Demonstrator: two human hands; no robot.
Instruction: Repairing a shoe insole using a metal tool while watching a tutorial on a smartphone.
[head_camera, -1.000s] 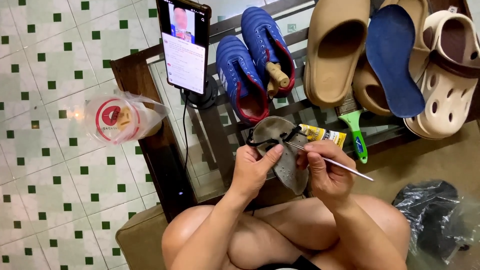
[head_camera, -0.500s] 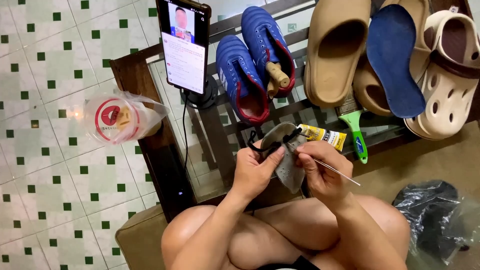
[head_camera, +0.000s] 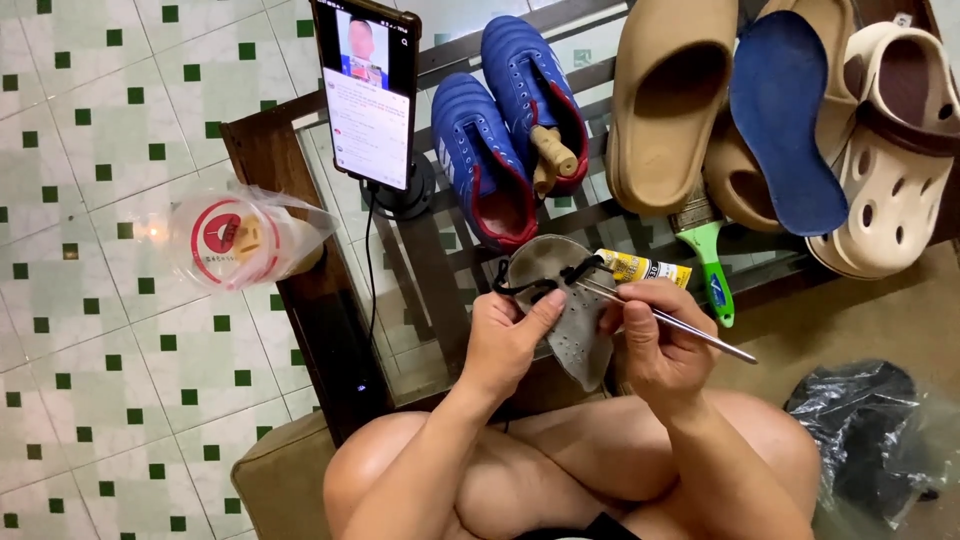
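My left hand (head_camera: 508, 335) grips the left side of a grey perforated insole (head_camera: 574, 315), thumb pressed on its top face. A black lace (head_camera: 540, 285) loops across the insole's upper end. My right hand (head_camera: 652, 345) holds a thin metal rod-like tool (head_camera: 690, 330) like a pen, its tip at the lace on the insole and its other end pointing right. Both hands are over the near edge of a glass-topped table (head_camera: 420, 310), above my bare knees.
On the table stand a pair of blue shoes (head_camera: 505, 120), a phone on a stand (head_camera: 368, 95), a yellow glue tube (head_camera: 645, 268), a green-handled brush (head_camera: 712, 255), tan sandals (head_camera: 670, 100), a blue insole (head_camera: 785, 120) and a cream clog (head_camera: 895, 150). A plastic cup in a bag (head_camera: 240, 240) sits left; a black bag (head_camera: 870, 440) lies right.
The insole has been lifted and turned slightly toward the table; my right hand has brought the metal tool's tip up to the black lace.
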